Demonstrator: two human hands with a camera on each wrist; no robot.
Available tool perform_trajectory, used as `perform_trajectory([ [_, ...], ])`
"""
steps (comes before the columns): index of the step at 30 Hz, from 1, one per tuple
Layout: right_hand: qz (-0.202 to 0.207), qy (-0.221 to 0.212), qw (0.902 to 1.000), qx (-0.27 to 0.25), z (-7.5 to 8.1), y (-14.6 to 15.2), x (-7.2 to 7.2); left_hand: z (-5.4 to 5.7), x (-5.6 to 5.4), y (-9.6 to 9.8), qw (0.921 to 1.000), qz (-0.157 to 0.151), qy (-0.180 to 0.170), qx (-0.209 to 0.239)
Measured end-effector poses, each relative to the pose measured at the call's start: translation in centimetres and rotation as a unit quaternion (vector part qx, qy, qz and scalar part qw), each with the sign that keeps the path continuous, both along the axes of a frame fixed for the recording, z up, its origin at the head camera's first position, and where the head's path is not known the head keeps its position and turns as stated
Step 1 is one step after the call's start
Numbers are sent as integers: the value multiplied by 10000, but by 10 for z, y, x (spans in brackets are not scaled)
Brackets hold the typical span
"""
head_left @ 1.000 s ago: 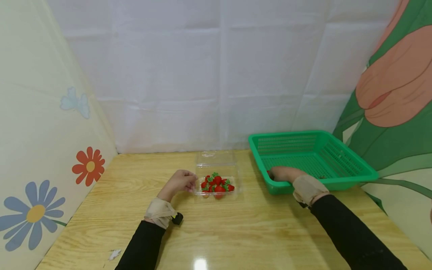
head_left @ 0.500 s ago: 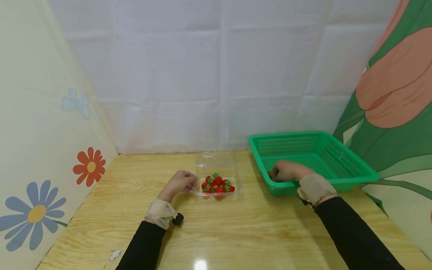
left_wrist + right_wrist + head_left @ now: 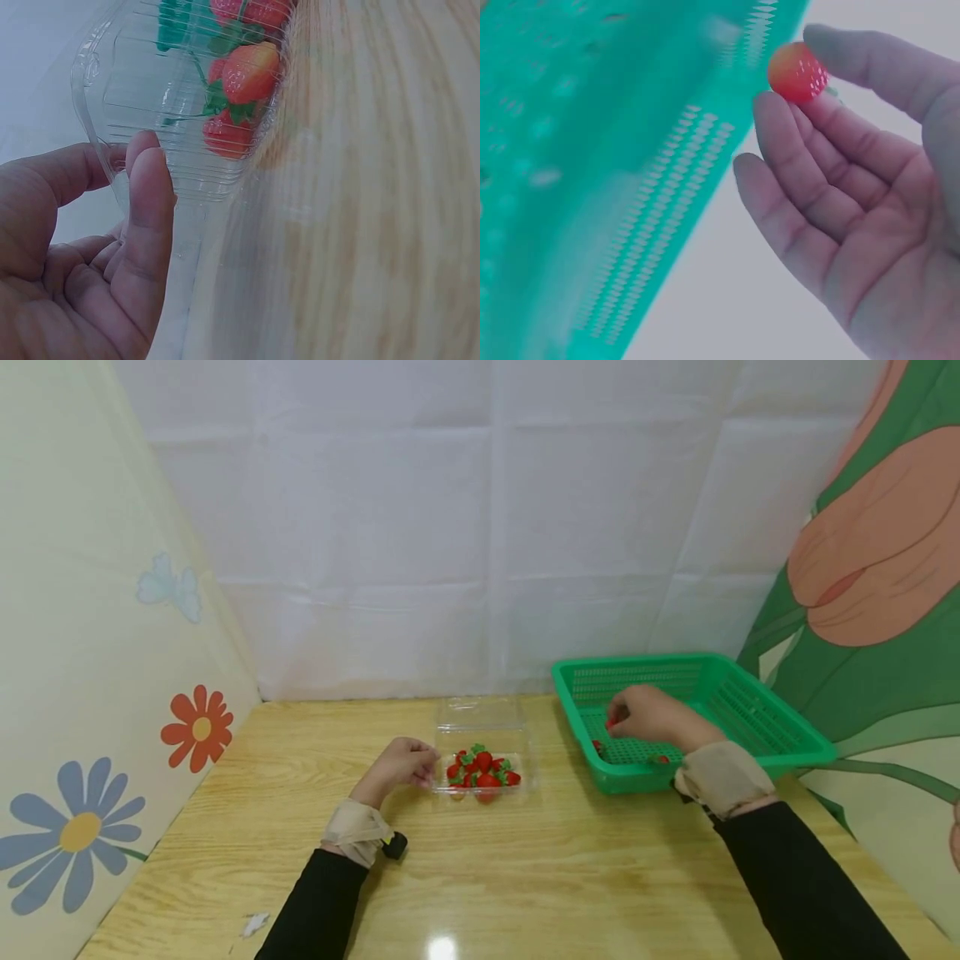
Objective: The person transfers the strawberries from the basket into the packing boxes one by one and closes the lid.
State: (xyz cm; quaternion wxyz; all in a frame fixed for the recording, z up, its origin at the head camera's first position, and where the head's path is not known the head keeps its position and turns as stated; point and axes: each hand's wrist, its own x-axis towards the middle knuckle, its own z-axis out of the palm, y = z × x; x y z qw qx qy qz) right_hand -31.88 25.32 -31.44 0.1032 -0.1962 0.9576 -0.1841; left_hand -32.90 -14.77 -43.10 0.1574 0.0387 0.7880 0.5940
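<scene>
A clear plastic clamshell box (image 3: 480, 717) stands on the table with its lid folded back, and several red strawberries (image 3: 486, 783) with green leaves are heaped inside. My left hand (image 3: 397, 767) is at the box's left side. In the left wrist view, its thumb and forefinger pinch the clear rim (image 3: 96, 135). Over the green basket (image 3: 753, 714), my right hand (image 3: 654, 718) holds one strawberry (image 3: 799, 73) between thumb and fingertips. More strawberries (image 3: 597, 747) lie low in the basket, near its left and front walls.
The wood-grain table (image 3: 510, 877) bears a small whitish patch (image 3: 255, 925) at the front left. A white cloth (image 3: 390, 543) hangs behind, and flower-printed panels (image 3: 862, 543) close in both sides.
My right hand has risen from the bottom of the basket with a strawberry and moved slightly back, uncovering strawberries below. My left hand has stayed at the box.
</scene>
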Motion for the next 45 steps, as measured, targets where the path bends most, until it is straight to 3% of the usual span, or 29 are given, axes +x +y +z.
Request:
perform_trajectory([
  [7, 84, 828, 9964, -151, 13, -33, 10, -2, -2, 0, 10000, 25, -36, -37],
  [15, 406, 1225, 9911, -320, 14, -86, 18, 2, -3, 1, 10000, -29, 8, -4],
  [23, 779, 1395, 9856, -549, -11, -124, 14, 1, -5, 2, 10000, 34, -38, -2],
  [37, 401, 723, 9963, -253, -70, -168, -5, -3, -4, 0, 10000, -44, 2, -77],
  [45, 234, 676, 9974, -63, -82, -185, -5, -2, -2, 0, 10000, -6, 54, -63],
])
